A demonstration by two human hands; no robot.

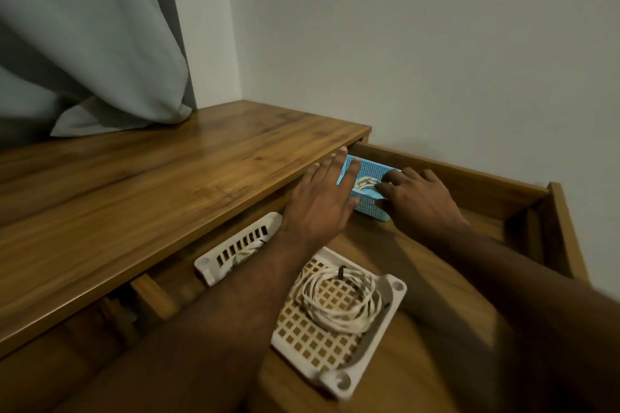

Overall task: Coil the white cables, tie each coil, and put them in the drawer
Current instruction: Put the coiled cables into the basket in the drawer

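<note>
A small blue basket [369,203] stands in the open wooden drawer [523,191], with a coiled white cable [366,183] inside it. My left hand [322,201] lies flat against the basket's left side, fingers straight. My right hand [422,201] holds the basket's right side, fingers curled over its rim and thumb on its front wall. Nearer me, a white lattice tray [339,362] holds a bigger white cable coil [342,298] bound with a dark tie. Another white slotted basket [235,248] sits partly under the tabletop with a white cable in it.
The wooden tabletop [167,184] overhangs the drawer's left part. A grey curtain [90,54] drapes onto the table's far left corner. A plain wall stands behind the drawer. The drawer's right wall [567,231] rises close to the blue basket's right.
</note>
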